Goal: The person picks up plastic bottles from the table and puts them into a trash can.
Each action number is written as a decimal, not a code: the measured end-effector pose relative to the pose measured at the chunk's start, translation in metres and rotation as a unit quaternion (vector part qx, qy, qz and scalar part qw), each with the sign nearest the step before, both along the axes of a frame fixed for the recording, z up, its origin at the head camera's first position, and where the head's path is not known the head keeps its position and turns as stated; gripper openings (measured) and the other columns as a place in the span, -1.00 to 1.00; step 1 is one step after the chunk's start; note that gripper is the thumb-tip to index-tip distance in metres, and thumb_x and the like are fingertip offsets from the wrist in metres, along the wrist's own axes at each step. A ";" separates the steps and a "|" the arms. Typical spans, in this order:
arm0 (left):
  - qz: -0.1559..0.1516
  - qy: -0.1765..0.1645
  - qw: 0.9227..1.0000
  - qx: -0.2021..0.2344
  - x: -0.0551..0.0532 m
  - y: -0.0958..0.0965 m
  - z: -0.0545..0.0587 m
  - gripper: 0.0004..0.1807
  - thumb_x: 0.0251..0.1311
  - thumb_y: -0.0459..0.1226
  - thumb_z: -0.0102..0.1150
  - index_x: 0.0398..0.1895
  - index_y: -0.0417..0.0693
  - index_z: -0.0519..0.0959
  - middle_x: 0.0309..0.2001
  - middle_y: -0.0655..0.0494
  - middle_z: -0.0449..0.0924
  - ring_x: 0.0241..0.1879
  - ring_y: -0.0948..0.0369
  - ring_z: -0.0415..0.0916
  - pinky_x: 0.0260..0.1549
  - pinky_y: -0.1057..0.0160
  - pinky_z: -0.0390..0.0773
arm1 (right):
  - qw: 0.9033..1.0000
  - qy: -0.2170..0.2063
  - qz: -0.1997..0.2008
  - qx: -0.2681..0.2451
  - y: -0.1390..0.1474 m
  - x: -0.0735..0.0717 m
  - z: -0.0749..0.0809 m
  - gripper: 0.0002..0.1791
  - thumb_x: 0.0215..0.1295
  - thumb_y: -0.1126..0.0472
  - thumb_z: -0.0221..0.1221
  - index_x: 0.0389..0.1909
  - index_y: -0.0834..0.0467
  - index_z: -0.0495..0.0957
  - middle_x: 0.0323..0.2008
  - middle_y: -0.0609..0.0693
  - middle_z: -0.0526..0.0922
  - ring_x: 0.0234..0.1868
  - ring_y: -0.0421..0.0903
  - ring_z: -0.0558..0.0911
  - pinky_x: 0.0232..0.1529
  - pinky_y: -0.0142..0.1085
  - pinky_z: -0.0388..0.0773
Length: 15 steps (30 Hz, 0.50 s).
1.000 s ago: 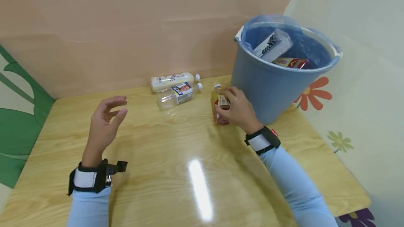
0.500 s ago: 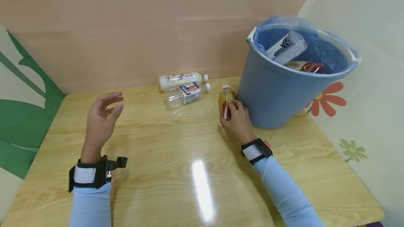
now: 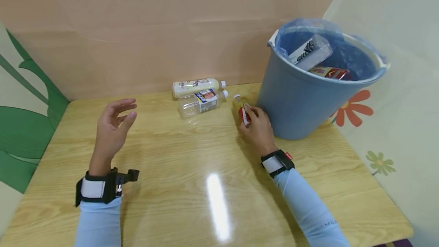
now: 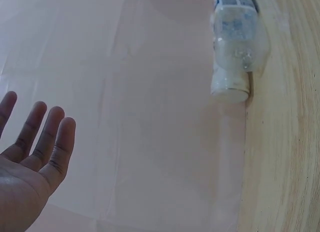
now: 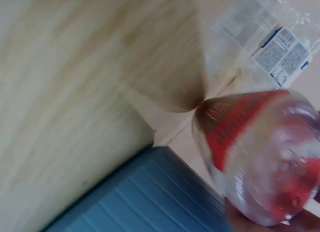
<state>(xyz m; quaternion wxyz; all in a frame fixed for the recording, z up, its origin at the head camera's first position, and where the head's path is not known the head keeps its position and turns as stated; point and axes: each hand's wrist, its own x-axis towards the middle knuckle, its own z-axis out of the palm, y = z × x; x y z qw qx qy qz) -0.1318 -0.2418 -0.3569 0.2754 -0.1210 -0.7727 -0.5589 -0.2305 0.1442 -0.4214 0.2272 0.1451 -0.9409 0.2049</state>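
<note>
My right hand grips a small plastic bottle with a white cap, yellow contents and a red label. It tilts beside the foot of the blue bucket. The right wrist view shows the base end of this bottle close up, with fingertips at its lower right. My left hand hovers over the left of the table, holding nothing, fingers loosely bent and thumb apart. At the back lie a clear bottle with a blue-and-white label and, behind it, a bottle of milky drink.
A blue plastic bag lines the bucket. Inside it are a clear plastic container and a red-labelled bottle. The wooden table meets a pinkish covered wall behind and a flower-decorated wall on the right.
The right hand has closed round the red-labelled bottle from its lower side, and the bottle's cap end has swung left. The left hand stays nearly where it was. The view shifted slightly.
</note>
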 end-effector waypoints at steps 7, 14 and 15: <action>-0.049 0.006 0.998 0.031 0.000 0.014 0.003 -0.63 0.22 -0.53 0.01 0.11 -0.45 0.36 0.06 0.27 0.48 0.03 0.22 0.44 -0.09 0.54 0.47 | 0.995 0.091 0.045 0.005 0.000 0.013 0.027 -0.49 -0.04 0.22 0.27 0.00 0.33 0.57 -0.02 0.28 0.57 -0.01 0.15 0.50 -0.05 0.09 0.61; -0.107 0.011 0.994 -0.010 -0.002 0.040 -0.003 -0.65 0.16 -0.57 0.05 0.05 -0.42 0.40 0.10 -0.02 0.47 0.06 0.17 0.40 -0.09 0.56 0.50 | 0.981 0.166 0.085 -0.044 -0.005 0.044 0.105 -0.50 -0.04 0.24 0.29 -0.02 0.35 0.56 0.03 0.30 0.55 0.05 0.14 0.49 -0.09 0.14 0.61; -0.116 0.010 0.993 -0.021 -0.003 0.046 -0.005 -0.65 0.15 -0.56 0.07 0.05 -0.40 0.41 0.10 -0.07 0.47 0.07 0.16 0.40 -0.08 0.54 0.52 | 0.978 0.180 0.086 -0.059 -0.004 0.048 0.118 -0.50 -0.05 0.25 0.29 -0.02 0.35 0.57 0.03 0.30 0.55 0.04 0.14 0.50 -0.10 0.14 0.61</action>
